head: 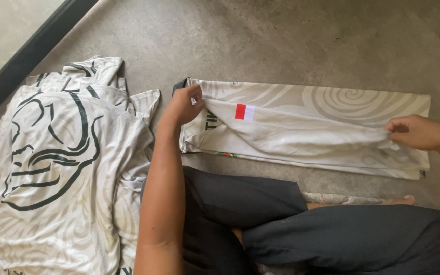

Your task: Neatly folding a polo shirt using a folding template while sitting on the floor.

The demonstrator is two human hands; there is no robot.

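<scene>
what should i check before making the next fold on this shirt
1. Left hand pinching the folded shirt at its left end: ok.
2. Right hand pinching the flap's right end: ok.
3. Top flap flat: not ok, creased along the middle.
4. Long edges lined up: cannot tell, flap covers them.
5. Floor beyond the shirt free: ok.
6. Pile of patterned shirts apart from this one: ok.
</scene>
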